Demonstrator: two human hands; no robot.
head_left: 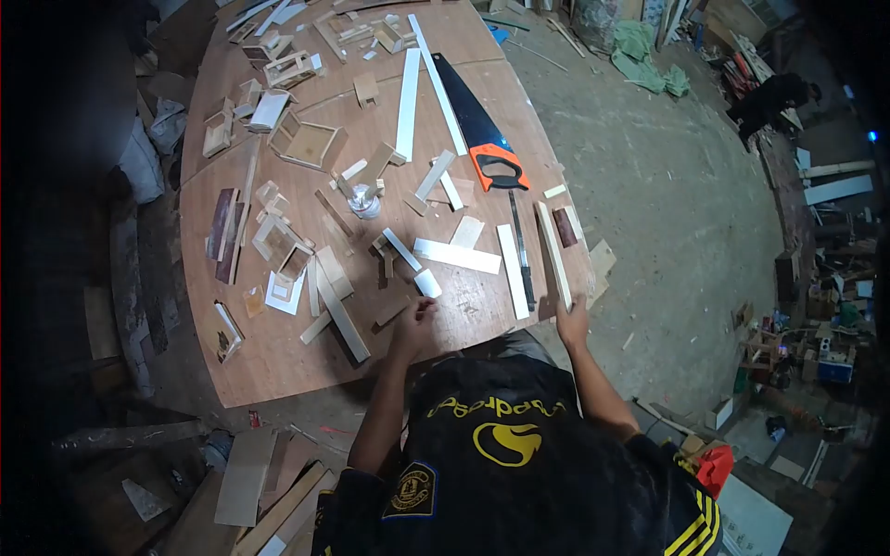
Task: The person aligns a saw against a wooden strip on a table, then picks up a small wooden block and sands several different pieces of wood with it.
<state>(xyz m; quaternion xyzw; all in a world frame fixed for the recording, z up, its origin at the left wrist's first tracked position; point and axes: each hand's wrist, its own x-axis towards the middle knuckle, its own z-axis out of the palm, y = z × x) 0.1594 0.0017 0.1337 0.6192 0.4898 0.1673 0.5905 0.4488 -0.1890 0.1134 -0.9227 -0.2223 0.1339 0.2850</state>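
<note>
My right hand (572, 324) grips the near end of a long, narrow wood strip (553, 255) along the table's right side. My left hand (417, 320) hovers at the front edge with curled fingers; whether anything is in them is hidden. Just beyond those fingers is a small white-faced piece (427, 284), beside a small wooden assembly (386, 257). Between my hands lie a white strip (512, 271) and a long thin tool with a black handle (527, 287). A wider white board (457, 256) rests farther left.
A handsaw (499, 169) with an orange-and-black handle lies at the table's right. Small wooden box frames (308, 141) and offcuts cover the left and far parts. A white jar (364, 201) stands mid-table (417, 357). Another person (774, 102) is at the far right.
</note>
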